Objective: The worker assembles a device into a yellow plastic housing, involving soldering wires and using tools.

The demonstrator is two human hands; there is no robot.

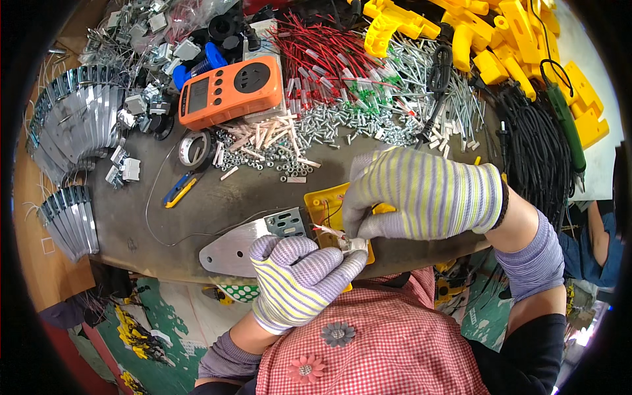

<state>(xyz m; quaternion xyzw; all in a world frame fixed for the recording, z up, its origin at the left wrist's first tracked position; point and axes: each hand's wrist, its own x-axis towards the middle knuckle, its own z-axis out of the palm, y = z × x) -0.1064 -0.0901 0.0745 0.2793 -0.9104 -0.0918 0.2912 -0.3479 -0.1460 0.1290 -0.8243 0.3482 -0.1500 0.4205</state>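
Left hand [299, 280]: grip pinching small white connector [356, 245];
Right hand [421, 194]: grip pinching same connector, over yellow housing [324, 201];
Worktop [217, 191]: metal plate [234, 249] beside housing

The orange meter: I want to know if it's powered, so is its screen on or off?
Cannot tell. The orange meter lies face up on the bench, but its grey screen is too small to read.

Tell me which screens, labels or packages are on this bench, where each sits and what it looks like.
Orange meter: back left of the bench, a rounded rectangular box with a grey screen and a round black socket face.
Clear plastic bags: far back left, holding small parts.
No other labels or signs can be made out.
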